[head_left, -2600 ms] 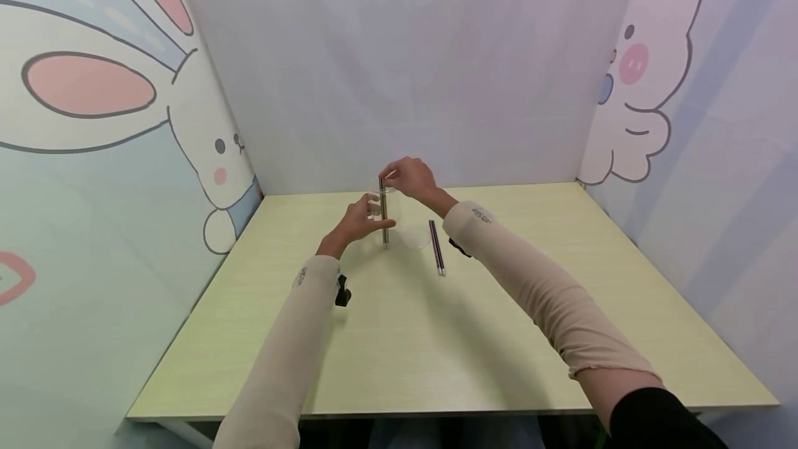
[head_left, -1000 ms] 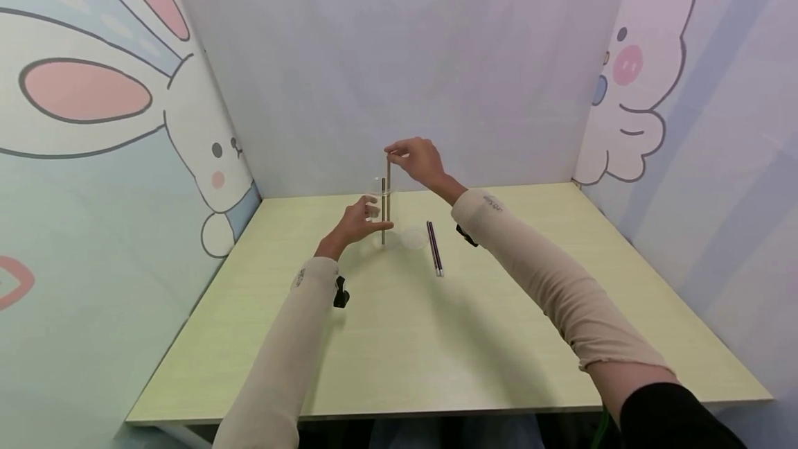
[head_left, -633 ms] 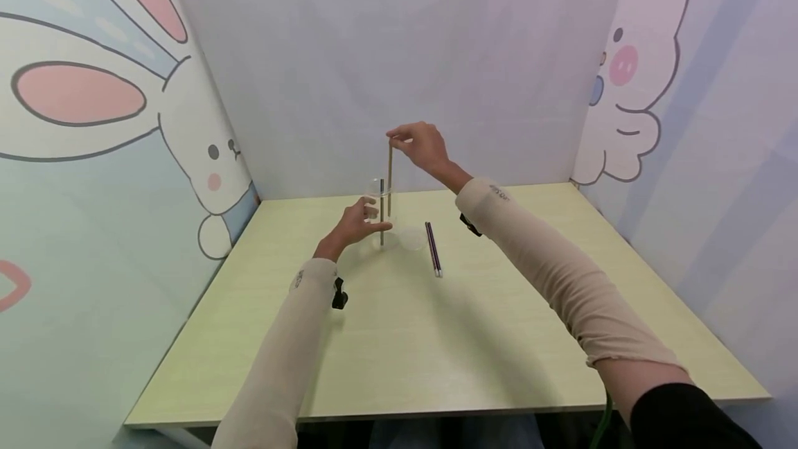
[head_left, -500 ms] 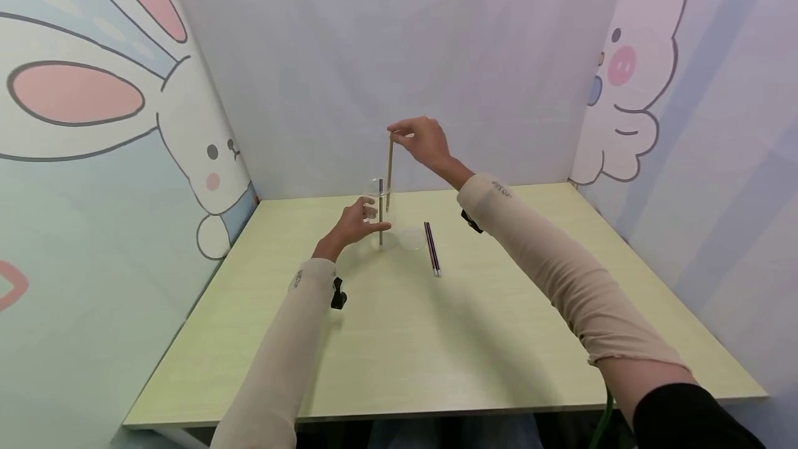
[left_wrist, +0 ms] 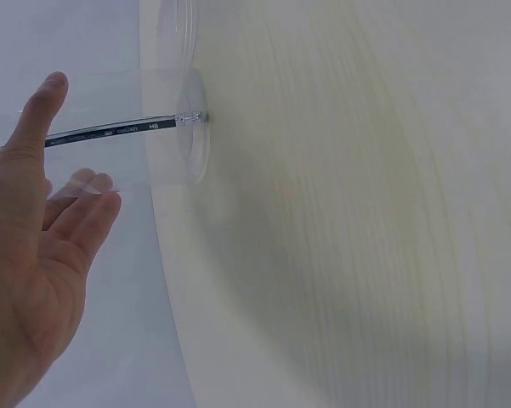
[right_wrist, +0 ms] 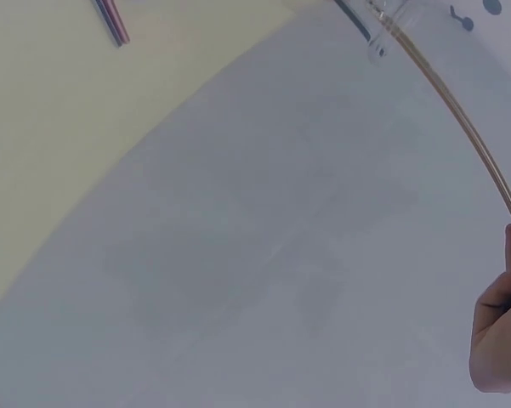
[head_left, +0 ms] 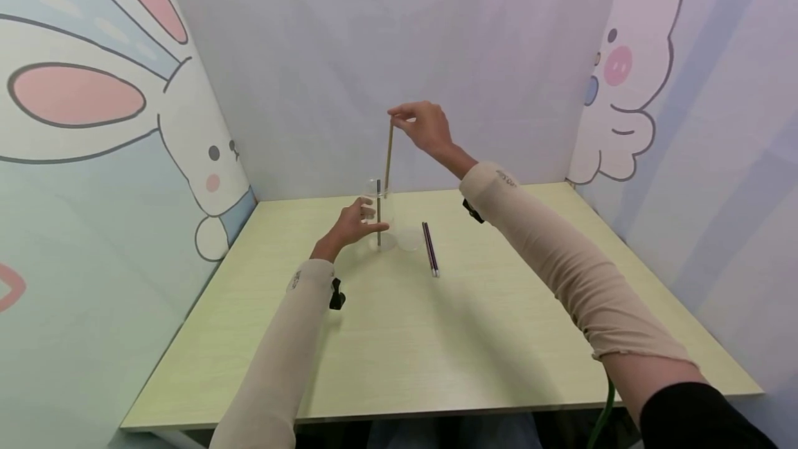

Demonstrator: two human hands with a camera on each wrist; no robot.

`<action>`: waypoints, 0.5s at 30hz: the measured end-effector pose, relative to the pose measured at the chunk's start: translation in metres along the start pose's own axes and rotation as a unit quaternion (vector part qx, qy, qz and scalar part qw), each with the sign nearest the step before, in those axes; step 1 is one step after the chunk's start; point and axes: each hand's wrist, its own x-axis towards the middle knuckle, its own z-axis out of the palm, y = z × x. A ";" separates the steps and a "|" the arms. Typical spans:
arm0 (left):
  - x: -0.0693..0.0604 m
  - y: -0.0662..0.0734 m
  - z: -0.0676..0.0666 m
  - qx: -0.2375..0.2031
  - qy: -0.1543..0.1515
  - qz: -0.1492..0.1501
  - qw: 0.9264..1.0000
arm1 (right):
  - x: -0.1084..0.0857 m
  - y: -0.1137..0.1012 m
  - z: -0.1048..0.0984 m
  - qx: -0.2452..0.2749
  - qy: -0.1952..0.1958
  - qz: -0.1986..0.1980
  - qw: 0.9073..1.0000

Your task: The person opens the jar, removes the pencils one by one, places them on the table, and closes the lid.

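Pale yellow, our head view's counter (head_left: 374, 345) is meeting cartoon walls (head_left: 93, 227); our left grip (head_left: 350, 224) is holding a clear cup (head_left: 388, 211), our right grip (head_left: 427, 128) pinching a golden pencil (head_left: 389, 154) at its mouth. Left wrist: a dark pencil (left_wrist: 127, 129) is standing inside. Right wrist: two pencils (right_wrist: 110, 21) are lying together.

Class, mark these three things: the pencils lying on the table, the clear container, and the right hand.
Pencils (head_left: 431, 249): head view, on the middle of one barrel.
Clear container (left_wrist: 164, 161): left wrist view, on its transparent side wall.
Right hand (head_left: 427, 127): head view, on the middle of the hand.
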 end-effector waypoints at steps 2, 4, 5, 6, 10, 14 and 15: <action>-0.001 0.000 0.000 -0.001 -0.001 -0.002 1.000 | 0.002 -0.001 -0.003 -0.003 0.006 0.002 1.000; -0.001 0.000 -0.001 -0.002 -0.003 -0.003 1.000 | 0.004 -0.003 -0.006 -0.003 0.016 0.004 1.000; -0.001 0.000 -0.001 0.001 -0.003 -0.003 1.000 | 0.005 -0.004 -0.008 -0.005 0.021 0.006 1.000; -0.002 0.001 -0.001 0.002 -0.003 -0.002 1.000 | 0.006 -0.004 -0.009 -0.007 0.026 0.007 1.000; -0.002 0.001 -0.001 0.001 -0.003 -0.001 1.000 | 0.009 -0.006 -0.015 -0.012 0.042 0.013 0.999; -0.002 0.002 -0.001 -0.005 -0.005 -0.005 1.000 | 0.010 -0.007 -0.021 -0.011 0.053 0.013 0.998; -0.002 0.002 -0.001 -0.006 -0.005 -0.007 1.000 | 0.010 -0.007 -0.022 -0.009 0.054 0.014 0.998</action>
